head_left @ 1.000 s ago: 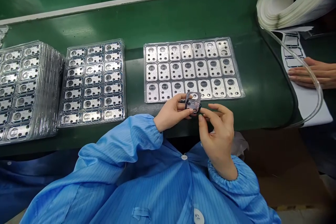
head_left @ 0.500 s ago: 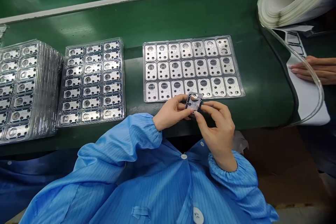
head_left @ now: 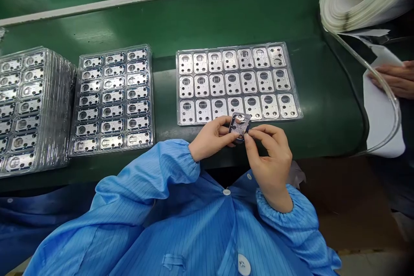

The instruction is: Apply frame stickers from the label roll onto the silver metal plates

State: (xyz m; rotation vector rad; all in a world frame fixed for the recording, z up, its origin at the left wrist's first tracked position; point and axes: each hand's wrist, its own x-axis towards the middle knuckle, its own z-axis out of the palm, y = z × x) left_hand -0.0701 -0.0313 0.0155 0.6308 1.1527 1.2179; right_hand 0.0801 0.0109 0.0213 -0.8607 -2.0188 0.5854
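Note:
A small silver metal plate [head_left: 239,124] with dark edges, a round cut-out and dark holes is held just in front of the near edge of a clear plastic tray [head_left: 299,114]. My left hand [head_left: 211,139] pinches the plate from its left side, thumb on top and fingers beneath. At its lower right corner, the thumb and forefinger of my right hand [head_left: 271,158] are closed together, touching the edge. Whether a thin piece sits between those fingertips is too small to tell. Rows of similar silver plates lie in the tray.
Left of the tray lies another filled tray [head_left: 152,95], beside a tall stack of filled trays [head_left: 56,112]. At the right stands a big roll of white label strip [head_left: 339,8], with another person's hand [head_left: 394,78] on white paper [head_left: 383,120]. All rests on a green work surface [head_left: 246,17].
My right thumb and forefinger have shifted slightly right, to the plate's lower right corner. My left hand stays still. The other person's hand and the white strip at the right have moved.

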